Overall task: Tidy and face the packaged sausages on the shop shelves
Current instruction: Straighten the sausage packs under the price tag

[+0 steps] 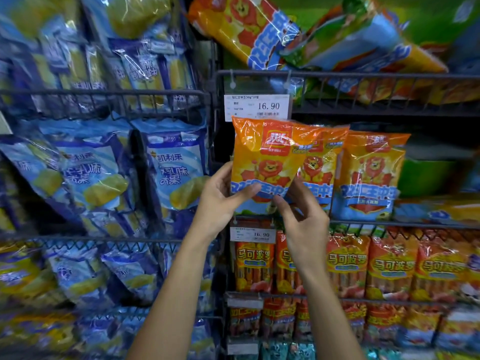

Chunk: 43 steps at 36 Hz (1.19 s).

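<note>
An orange sausage pack with a lion picture point(265, 157) stands upright at the left end of the middle wire shelf point(389, 224). My left hand point(220, 201) grips its lower left edge, thumb across the front. My right hand point(304, 219) pinches its lower right corner. Behind it stands a second pack of the same kind point(320, 165), and a third point(371, 175) stands to the right, both facing front.
A price tag reading 16.90 point(257, 106) hangs just above the held pack. Tilted lion packs point(249, 29) lie on the shelf above. Red-orange sausage packs point(345, 266) line the shelf below. Blue snack bags point(176, 172) fill the racks on the left.
</note>
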Each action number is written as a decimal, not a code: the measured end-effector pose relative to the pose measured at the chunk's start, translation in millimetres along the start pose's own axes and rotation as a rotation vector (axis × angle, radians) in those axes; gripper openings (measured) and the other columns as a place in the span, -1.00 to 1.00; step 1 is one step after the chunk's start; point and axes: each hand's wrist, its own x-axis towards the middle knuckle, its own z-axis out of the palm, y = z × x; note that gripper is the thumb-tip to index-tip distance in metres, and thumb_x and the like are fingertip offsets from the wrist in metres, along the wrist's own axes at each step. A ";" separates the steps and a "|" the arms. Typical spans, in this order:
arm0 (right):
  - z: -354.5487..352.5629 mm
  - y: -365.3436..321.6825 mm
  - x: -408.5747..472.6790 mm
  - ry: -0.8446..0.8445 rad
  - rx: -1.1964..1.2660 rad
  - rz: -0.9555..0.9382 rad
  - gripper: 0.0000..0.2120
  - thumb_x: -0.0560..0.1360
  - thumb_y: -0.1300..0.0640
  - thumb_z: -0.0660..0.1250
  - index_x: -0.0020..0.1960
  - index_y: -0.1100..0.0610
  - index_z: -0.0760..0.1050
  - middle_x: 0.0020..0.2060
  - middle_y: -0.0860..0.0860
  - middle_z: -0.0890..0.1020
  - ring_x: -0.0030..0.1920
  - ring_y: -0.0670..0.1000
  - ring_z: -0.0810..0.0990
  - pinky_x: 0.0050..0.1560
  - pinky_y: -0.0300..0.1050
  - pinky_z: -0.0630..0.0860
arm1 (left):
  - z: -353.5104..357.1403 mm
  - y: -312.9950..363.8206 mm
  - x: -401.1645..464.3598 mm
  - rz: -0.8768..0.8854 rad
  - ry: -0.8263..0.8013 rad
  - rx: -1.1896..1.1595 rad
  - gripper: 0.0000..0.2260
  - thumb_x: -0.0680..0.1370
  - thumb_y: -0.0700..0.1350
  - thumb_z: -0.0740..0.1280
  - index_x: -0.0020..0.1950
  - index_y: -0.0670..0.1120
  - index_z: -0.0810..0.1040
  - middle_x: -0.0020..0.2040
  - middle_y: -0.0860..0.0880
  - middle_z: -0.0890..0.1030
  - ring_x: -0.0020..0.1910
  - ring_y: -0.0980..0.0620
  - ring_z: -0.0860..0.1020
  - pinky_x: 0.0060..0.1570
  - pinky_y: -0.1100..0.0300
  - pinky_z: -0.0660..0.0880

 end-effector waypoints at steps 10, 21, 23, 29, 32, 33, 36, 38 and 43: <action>6.6 1.8 -7.0 0.089 -0.066 -0.066 -0.45 0.55 0.06 0.44 0.50 0.07 0.42 0.15 -0.45 0.50 0.11 -0.50 0.50 0.11 -0.51 0.44 | -20.1 -2.9 -13.9 0.061 0.100 0.296 -0.50 0.48 0.02 0.53 0.41 0.00 0.55 0.24 0.12 0.67 0.24 0.14 0.63 0.24 0.09 0.59; 13.1 17.0 -14.9 0.140 -0.092 -0.086 -0.49 0.57 0.22 0.45 0.49 0.10 0.45 0.18 -0.38 0.51 0.15 -0.40 0.53 0.17 -0.48 0.44 | -22.2 -14.8 -6.4 0.123 0.057 0.567 -0.64 0.52 -0.02 0.51 0.28 -0.01 0.55 0.14 0.15 0.64 0.18 0.26 0.60 0.22 0.23 0.58; 11.8 24.3 -16.4 0.148 -0.142 -0.090 -0.55 0.56 0.28 0.45 0.43 0.23 0.50 0.19 -0.26 0.48 0.15 -0.40 0.51 0.18 -0.50 0.43 | -21.0 -23.7 -13.2 0.188 0.059 0.644 -0.64 0.53 -0.05 0.51 0.29 -0.07 0.55 0.15 0.12 0.61 0.18 0.33 0.56 0.24 0.28 0.53; 7.9 19.1 -13.2 0.146 -0.167 -0.092 -0.64 0.56 0.17 0.44 0.33 0.25 0.59 0.13 0.01 0.60 0.07 -0.33 0.57 0.14 -0.46 0.48 | -27.0 -38.4 -22.5 0.351 0.182 0.865 -0.62 0.61 0.13 0.39 0.29 -0.10 0.64 0.31 0.05 0.54 0.47 0.15 0.31 0.43 0.33 0.25; 9.5 10.4 -9.2 0.154 -0.148 -0.096 -0.63 0.56 0.11 0.42 0.33 0.20 0.60 0.11 -0.01 0.61 0.09 -0.32 0.56 0.15 -0.45 0.46 | -27.8 -36.0 -19.0 0.324 0.200 0.815 -0.58 0.62 0.15 0.35 0.28 -0.15 0.66 0.22 0.03 0.58 0.34 0.34 0.38 0.32 0.34 0.37; 10.9 7.7 -7.5 0.161 -0.131 -0.100 -0.63 0.56 0.12 0.42 0.34 0.19 0.59 0.09 -0.02 0.60 0.09 -0.27 0.57 0.14 -0.43 0.48 | -26.6 -33.6 -17.7 0.314 0.216 0.776 -0.59 0.62 0.14 0.36 0.26 -0.15 0.67 0.19 0.05 0.58 0.29 0.38 0.41 0.27 0.38 0.38; 15.3 -1.2 -0.6 0.227 -0.089 -0.144 -0.66 0.58 0.18 0.41 0.35 0.21 0.59 0.01 -0.06 0.58 0.02 -0.20 0.59 0.07 -0.37 0.51 | -21.6 -26.7 -10.9 0.304 0.261 0.653 -0.70 0.60 0.08 0.39 0.16 -0.10 0.71 0.08 0.18 0.62 0.17 0.32 0.52 0.16 0.41 0.40; 16.6 -4.9 5.1 0.261 -0.104 -0.174 -0.67 0.59 0.20 0.41 0.34 0.22 0.59 -0.04 -0.06 0.58 -0.01 -0.21 0.58 0.05 -0.38 0.50 | -20.2 -26.7 -7.2 0.279 0.256 0.643 -0.75 0.60 0.08 0.40 0.13 -0.05 0.71 0.04 0.24 0.62 0.13 0.20 0.57 0.12 0.32 0.45; 22.0 9.1 6.5 0.106 -0.167 -0.164 -0.51 0.58 0.19 0.43 0.48 0.12 0.45 -0.07 -0.07 0.57 -0.01 -0.14 0.57 0.11 -0.30 0.51 | -21.2 -34.2 -3.4 0.197 0.244 0.771 -0.71 0.63 0.11 0.35 0.06 -0.10 0.70 -0.02 0.09 0.61 0.02 0.21 0.51 0.05 0.26 0.47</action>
